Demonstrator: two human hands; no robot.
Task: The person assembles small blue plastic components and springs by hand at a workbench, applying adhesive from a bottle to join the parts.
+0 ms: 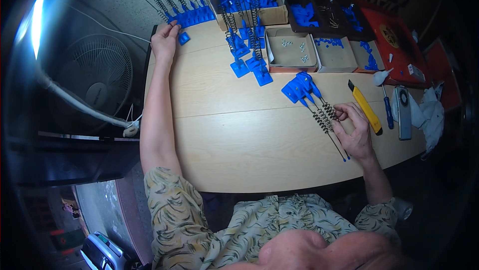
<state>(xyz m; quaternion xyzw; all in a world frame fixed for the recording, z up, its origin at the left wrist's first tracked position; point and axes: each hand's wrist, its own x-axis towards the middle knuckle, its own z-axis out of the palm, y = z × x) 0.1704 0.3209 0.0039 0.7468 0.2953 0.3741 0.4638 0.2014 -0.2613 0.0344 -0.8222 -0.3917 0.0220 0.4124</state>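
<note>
On the bench (224,145) I see the springs (322,119) just left of my right hand (355,131), the nearer one, their length slanting from far left to near right, but whether its bent fingers, or my left hand (164,40) at the far row (197,17), are gripping, I cannot tell.

A pale wooden worktop (224,145) carries blue-based spring rods (239,68), some upright in clusters, a lone blue block (184,38), a brown cardboard box (272,18), three shallow open boxes (292,69), a yellow cutter (366,106) and a blue-handled screwdriver (388,113).
</note>
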